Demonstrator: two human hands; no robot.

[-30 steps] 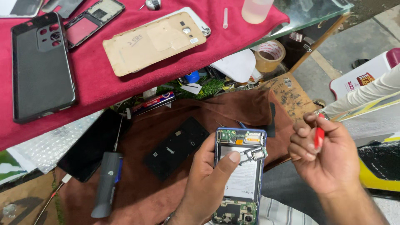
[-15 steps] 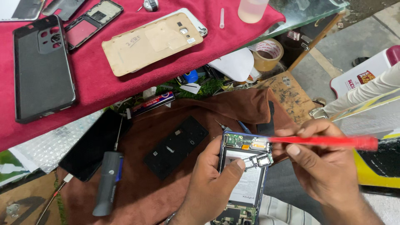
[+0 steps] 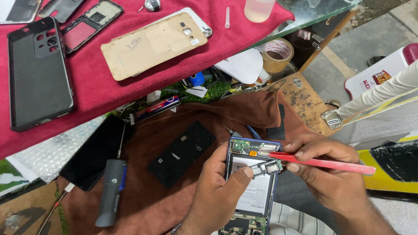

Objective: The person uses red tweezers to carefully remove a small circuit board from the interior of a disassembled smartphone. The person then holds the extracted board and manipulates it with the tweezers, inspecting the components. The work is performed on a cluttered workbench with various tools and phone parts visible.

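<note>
Left hand [image 3: 220, 191] grip clasps opened blue-framed phone [image 3: 252, 182] over brown cloth [image 3: 183, 191], thumb on loose metal shield | right hand [image 3: 331, 174] grip pinches red plastic pry tool [image 3: 322, 163], tip at top connector | back cover off, board exposed; parts not yet lifted out

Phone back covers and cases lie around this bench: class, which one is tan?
The tan back cover on the red cloth, lying inner side up. The soft case left of it is black, and the opened phone is blue-rimmed.
</note>
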